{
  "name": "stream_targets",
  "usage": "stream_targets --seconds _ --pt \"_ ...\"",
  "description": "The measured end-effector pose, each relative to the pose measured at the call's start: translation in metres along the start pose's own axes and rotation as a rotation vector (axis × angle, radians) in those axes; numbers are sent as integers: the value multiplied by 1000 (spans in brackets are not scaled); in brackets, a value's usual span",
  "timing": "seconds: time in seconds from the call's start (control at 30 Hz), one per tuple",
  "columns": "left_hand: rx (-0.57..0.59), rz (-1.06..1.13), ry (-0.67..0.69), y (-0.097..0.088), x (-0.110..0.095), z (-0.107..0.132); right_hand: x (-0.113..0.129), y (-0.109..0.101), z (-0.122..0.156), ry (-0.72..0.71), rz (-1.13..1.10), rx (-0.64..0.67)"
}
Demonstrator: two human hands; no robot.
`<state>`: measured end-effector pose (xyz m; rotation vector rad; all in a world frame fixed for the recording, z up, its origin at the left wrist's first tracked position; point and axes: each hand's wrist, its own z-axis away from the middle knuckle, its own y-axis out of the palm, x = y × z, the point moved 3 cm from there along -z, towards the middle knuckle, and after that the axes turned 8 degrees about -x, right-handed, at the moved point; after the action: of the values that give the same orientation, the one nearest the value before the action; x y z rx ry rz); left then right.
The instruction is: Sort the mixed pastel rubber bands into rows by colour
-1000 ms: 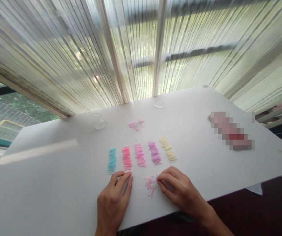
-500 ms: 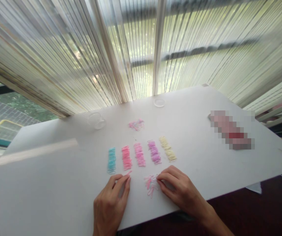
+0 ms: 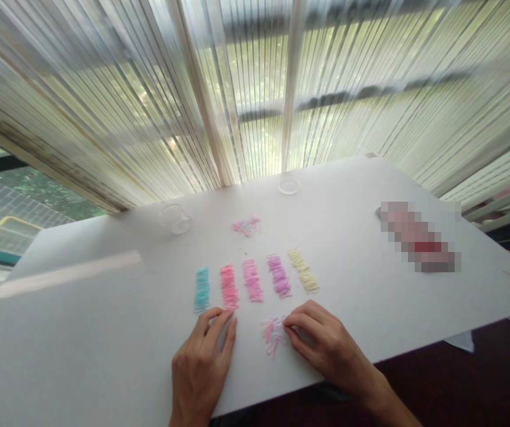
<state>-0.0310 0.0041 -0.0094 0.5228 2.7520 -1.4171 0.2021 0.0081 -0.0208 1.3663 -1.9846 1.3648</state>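
Note:
My left hand rests at the lower end of a coral-pink row of small, thin loops that look like hair elastics. Its index fingertip touches the lowest loop, with the thumb slightly apart. My right hand is closed in a pinch at the right edge of a loose mixed pile of the same loops; what sits between its fingertips is hidden. Beside the coral row lie a turquoise row, a pink row, a purple row and a pale yellow row.
Farther back on the white table lies another mixed pile. A clear round container stands back left, and a clear round lid near the curtain. A pixelated pinkish object lies at the right.
My left hand has moved slightly up, and the coral loop it pinched now lies at the lower end of the coral row. The left fingers have loosened. My right hand stays at the pile.

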Motion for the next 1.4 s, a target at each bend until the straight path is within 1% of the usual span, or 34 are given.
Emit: stream_targets --seconds 0.17,0.23,0.33,0.67,0.87,1.03,1.13,1.27,1.33,1.4 --pt "6 71 2 -5 -5 0 1 0 -1 -5 0 -4" --pt "18 93 5 -4 -9 0 1 0 -1 -9 7 -4" --pt "28 70 -1 -1 -13 -1 1 0 -1 -10 7 -8" --pt "16 -40 -53 5 -8 -4 0 0 -1 4 -3 -10" --pt "9 -11 -73 6 -8 -3 1 -1 -1 3 7 -15" --pt "-13 71 -56 0 -9 -4 2 -2 -2 -8 7 -36" --pt "-19 204 -48 -4 -16 -4 2 -2 -2 -5 -4 -37" --pt "69 448 -20 -3 -36 -5 2 -2 -2 -2 -12 -42" --pt "101 523 -13 0 -45 -5 3 -2 -2 -20 -13 -56" --pt "107 568 -7 2 -50 -6 5 -3 -3 -40 -15 -68"
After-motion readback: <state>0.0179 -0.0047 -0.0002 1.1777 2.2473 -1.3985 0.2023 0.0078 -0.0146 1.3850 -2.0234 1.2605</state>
